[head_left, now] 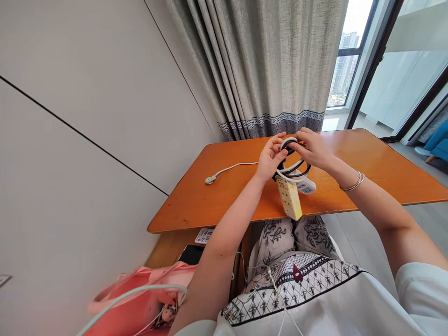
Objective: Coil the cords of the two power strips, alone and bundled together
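Both my hands are closed on a bundle of coiled cables [296, 166], black and white loops together, held just above the table. My left hand [272, 156] grips the coil from the left side. At its upper right, my right hand [311, 148] pinches the loops between thumb and fingers. Below the coil hangs a yellow power strip [290, 198], tilted, its lower end at the table's front edge. A white power strip [306, 185] lies behind it to the right. On the left, a white plug [210, 179] rests on the table, its cord running toward my left hand.
The orange wooden table [364, 172] stands against a pale wall, with a grey curtain [280, 60] behind it. Lower left, a pink bag [129, 298] sits near a dark phone-like object [191, 255] and a white panel [204, 236]. A white earphone-like cord [275, 285] crosses my lap.
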The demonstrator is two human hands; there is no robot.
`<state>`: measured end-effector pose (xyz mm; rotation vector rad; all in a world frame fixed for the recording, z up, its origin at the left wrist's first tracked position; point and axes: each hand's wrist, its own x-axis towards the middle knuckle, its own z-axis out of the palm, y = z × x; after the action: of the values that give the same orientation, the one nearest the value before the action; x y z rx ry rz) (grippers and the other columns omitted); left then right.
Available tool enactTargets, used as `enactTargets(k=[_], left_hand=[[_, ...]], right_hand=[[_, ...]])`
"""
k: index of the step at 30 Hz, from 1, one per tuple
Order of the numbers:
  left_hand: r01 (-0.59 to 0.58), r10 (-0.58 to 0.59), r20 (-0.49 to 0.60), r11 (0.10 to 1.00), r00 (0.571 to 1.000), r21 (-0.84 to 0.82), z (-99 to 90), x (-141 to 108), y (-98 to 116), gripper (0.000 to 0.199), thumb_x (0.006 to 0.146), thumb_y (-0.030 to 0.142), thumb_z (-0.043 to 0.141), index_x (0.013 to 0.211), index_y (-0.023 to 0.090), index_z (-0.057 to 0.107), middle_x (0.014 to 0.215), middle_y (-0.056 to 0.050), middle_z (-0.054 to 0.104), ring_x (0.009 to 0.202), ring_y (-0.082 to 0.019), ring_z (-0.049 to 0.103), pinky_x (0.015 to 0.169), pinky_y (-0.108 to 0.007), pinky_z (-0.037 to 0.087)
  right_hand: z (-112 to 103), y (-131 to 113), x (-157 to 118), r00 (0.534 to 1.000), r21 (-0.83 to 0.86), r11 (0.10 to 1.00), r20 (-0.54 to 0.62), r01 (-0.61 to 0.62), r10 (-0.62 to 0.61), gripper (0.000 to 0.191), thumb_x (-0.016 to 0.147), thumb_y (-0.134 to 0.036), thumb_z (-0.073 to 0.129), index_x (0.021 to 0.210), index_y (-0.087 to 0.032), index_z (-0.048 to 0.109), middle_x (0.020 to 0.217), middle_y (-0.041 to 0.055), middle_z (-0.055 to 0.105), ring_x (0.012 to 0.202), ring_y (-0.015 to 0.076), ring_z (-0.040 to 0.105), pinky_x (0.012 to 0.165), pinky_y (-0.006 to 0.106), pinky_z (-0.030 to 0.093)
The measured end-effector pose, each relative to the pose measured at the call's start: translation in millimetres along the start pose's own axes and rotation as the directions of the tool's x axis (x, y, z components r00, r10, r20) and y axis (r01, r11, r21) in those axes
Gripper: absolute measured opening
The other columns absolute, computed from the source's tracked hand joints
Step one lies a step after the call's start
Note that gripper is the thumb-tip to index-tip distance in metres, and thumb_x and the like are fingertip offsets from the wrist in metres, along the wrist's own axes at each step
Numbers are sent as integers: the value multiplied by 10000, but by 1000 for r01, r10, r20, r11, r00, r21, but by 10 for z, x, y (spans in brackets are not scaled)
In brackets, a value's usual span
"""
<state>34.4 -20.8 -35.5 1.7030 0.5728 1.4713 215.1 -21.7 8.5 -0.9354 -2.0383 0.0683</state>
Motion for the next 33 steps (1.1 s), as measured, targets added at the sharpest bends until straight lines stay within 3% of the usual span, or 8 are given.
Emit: enactTargets(k=[4,8,12,15,18,25,30,33], left_hand=[[-102,63,193,975,979,198,-39,-105,106,1118,423,650,943,1373,221,538,1478,-177,538,1409,-364,497,1173,-468,405],[13,-96,186,914,978,406,-75,-155,208,1183,384,523,991,1421,170,544,1335,-186,648,1267,-389,605,1092,-515,483],[117,-160,193,970,968,215,-111,-94,210,1084,411,515,987,1363,164,605,1323,-192,673,1223,-375,660,1052,-487,532],[184,-182,288,983,940,20,-160,2,179,1113,395,527,991,1370,159,601,1380,-211,645,1220,-389,675,1023,-476,559],[221,-188,352,974,917,-55,-230,105,130,1120,370,553,993,1346,144,625,1384,-218,650,1196,-386,688,1023,-461,563],[347,-257,366,915,894,-207,-283,124,-159,1082,387,779,880,1242,146,682,1235,-200,737,989,-364,767,840,-412,630],[291,-224,270,925,936,-242,-354,65,-322,1010,600,849,739,1379,219,609,1366,-171,685,1157,-359,716,959,-432,588],[311,-314,90,949,945,50,-658,73,-471,802,918,786,370,1431,204,573,1429,-170,642,1220,-314,688,999,-435,564]], right_hand=[[-26,-60,12,994,-15,999,-95,-48,46,258,929,-392,605,745,-211,613,762,30,595,720,184,532,692,324,386],[-36,-118,52,989,-44,998,-143,-42,35,227,909,-382,652,762,-210,669,762,31,651,758,199,573,839,386,403],[-48,-122,103,988,32,999,-154,-18,22,170,894,-334,670,785,-210,706,806,38,693,818,213,616,912,421,414],[-37,-103,129,983,187,982,-185,19,16,160,878,-325,668,783,-201,706,796,22,695,799,192,621,859,382,463],[-15,-108,129,969,313,948,-247,49,31,150,864,-315,666,784,-191,699,762,1,680,745,160,610,774,330,484],[56,-224,108,883,233,953,-464,195,-68,151,855,-324,716,754,-213,706,708,-13,653,714,151,607,810,348,497],[76,-136,176,902,439,886,-427,147,62,186,884,-380,714,823,-206,698,707,-28,638,660,122,614,684,290,532],[-35,-43,221,901,500,853,-425,150,90,238,884,-449,724,869,-213,700,701,-31,634,663,120,646,664,281,561]])
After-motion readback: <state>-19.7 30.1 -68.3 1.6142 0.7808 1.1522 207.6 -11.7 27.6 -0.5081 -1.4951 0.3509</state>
